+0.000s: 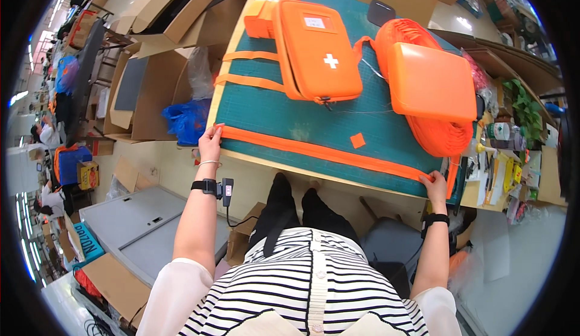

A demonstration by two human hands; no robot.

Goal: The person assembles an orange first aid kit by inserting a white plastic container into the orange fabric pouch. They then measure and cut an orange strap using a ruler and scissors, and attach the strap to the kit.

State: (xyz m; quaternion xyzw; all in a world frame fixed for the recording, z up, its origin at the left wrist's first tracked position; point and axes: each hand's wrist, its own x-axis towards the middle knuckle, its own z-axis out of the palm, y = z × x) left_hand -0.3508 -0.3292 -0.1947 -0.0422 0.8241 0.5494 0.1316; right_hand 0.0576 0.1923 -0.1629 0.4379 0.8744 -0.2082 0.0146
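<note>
A long orange strip that looks like zipper tape [320, 149] lies stretched along the near edge of a green cutting mat [260, 115]. At its left end, my left hand [210, 145] pinches the tape by the table's corner. My right hand [435, 189] grips it near the right corner, where more tape turns away from me. Beyond the strip stands an orange zippered first-aid case [320, 52] with a white cross. A big orange coil of tape [444, 139] sits at the right, partly hidden under a smooth orange case [432, 82].
A small orange square [357, 140] rests on the mat. Orange straps [251, 82] reach the left edge beside the case, and an orange stack [269, 6] stands at the far left. Cardboard boxes [163, 88] and a blue bag [186, 120] lie left of the table; a grey stool [389, 242] is below.
</note>
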